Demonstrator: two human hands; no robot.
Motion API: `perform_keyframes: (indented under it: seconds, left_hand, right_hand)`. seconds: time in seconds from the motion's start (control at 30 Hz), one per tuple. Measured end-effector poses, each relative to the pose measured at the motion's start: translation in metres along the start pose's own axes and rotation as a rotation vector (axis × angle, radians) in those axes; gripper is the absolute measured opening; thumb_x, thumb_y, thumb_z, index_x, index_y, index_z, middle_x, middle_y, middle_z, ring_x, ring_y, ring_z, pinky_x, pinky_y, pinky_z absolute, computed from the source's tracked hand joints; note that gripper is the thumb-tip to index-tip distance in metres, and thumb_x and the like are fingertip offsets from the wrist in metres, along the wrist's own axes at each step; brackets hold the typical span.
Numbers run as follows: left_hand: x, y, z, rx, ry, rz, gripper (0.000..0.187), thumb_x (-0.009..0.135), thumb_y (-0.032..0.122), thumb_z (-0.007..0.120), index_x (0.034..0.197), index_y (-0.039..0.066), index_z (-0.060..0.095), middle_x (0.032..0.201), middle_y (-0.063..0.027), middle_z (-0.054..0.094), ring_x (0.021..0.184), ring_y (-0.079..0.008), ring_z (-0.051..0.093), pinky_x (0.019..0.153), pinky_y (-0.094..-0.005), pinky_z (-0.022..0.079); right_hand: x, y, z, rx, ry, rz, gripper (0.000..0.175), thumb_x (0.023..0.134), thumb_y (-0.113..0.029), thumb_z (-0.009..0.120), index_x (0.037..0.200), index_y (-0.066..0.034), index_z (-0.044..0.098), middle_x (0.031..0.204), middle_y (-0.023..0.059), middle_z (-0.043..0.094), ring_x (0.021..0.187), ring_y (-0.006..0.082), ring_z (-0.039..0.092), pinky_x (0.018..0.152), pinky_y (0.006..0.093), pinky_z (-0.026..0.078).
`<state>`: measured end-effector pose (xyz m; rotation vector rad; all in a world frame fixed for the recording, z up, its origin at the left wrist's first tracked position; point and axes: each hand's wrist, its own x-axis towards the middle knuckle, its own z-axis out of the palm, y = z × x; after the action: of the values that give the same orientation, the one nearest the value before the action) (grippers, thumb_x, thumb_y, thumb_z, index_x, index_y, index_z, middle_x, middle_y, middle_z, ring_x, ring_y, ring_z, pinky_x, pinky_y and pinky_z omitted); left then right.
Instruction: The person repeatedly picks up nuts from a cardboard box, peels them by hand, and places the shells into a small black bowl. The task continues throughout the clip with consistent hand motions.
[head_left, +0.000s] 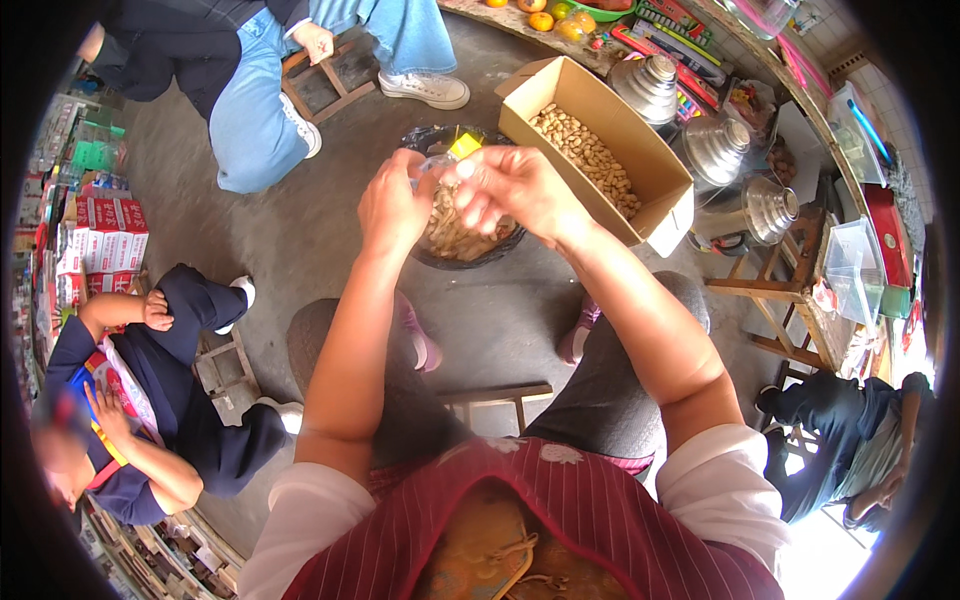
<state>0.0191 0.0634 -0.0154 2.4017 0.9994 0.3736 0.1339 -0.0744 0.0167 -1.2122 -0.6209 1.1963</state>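
Note:
Both of my hands are raised close together above a round container lined with a black plastic bag (495, 258), which holds what look like peanut shells (459, 238). My left hand (401, 199) has its fingers bent around a small clear plastic piece (436, 163). Blurred, my right hand (517, 191) has thumb and forefinger together at that plastic; whether it grips anything cannot be told. A yellow object (466, 145) shows just beyond the fingertips. Right of the container stands an open cardboard box (540, 142) with whole peanuts (585, 157) inside.
Stacked metal lids or bowls (712, 150) stand beside the box, near a wooden stool (806, 315). Oranges (541, 21) lie on a shelf at the top. One person (259, 97) sits at upper left, another (135, 420) at left, a third (847, 442) at right. Red-white cartons (105, 236) are stacked left.

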Motion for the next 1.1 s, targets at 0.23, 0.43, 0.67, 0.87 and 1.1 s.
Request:
perform_keyframes:
  seconds: [0.23,0.43,0.67,0.87,1.1]
  left_hand:
    - [-0.006,0.002,0.009,-0.127,-0.277,0.056,0.028,0.08,0.034,0.061,0.092,0.009,0.062,0.086,-0.009,0.067,0.082,-0.0258,0.063,0.072,-0.0365,0.047]
    - [-0.009,0.01,0.023,-0.095,-0.276,0.132,0.022,0.081,0.028,0.061,0.089,0.008,0.062,0.081,-0.0101,0.066,0.074,-0.0268,0.063,0.066,-0.0368,0.047]
    - [-0.009,0.027,0.048,-0.137,-0.325,0.114,0.018,0.082,0.023,0.062,0.088,0.007,0.063,0.079,-0.0103,0.065,0.07,-0.0252,0.062,0.065,-0.0336,0.047]
    - [0.005,0.06,0.067,-0.541,-0.271,0.079,0.015,0.088,0.013,0.057,0.099,0.002,0.06,0.082,-0.0025,0.063,0.07,-0.0074,0.056,0.064,-0.0232,0.045]
    - [0.062,0.132,0.158,0.029,-0.432,0.881,0.021,0.081,0.007,0.059,0.101,0.004,0.059,0.094,-0.0104,0.064,0.09,-0.0294,0.06,0.083,-0.0367,0.047]
  right_hand:
    - [-0.068,-0.054,0.026,0.318,-0.864,-0.025,0.022,0.086,-0.007,0.059,0.106,0.0018,0.063,0.089,0.0111,0.066,0.069,0.0133,0.064,0.055,0.0239,0.051]
    - [-0.113,-0.079,0.025,0.743,-1.033,-0.087,0.017,0.073,-0.008,0.075,0.083,0.0019,0.067,0.078,0.0103,0.066,0.063,0.0156,0.061,0.051,0.0242,0.047]
    - [-0.115,-0.072,0.03,0.861,-1.109,-0.44,0.023,0.067,-0.012,0.081,0.076,0.0023,0.065,0.069,0.0056,0.061,0.052,0.0084,0.051,0.042,0.0199,0.037]
    - [-0.076,-0.055,-0.011,0.624,-1.105,-0.206,0.019,0.075,-0.017,0.075,0.079,-0.0004,0.065,0.075,0.0082,0.067,0.062,0.0115,0.062,0.048,0.0213,0.046]
    - [-0.009,-0.036,-0.037,0.809,-0.373,-0.256,0.023,0.087,-0.025,0.063,0.084,-0.0024,0.062,0.071,0.0074,0.063,0.053,0.0087,0.056,0.042,0.0162,0.04]
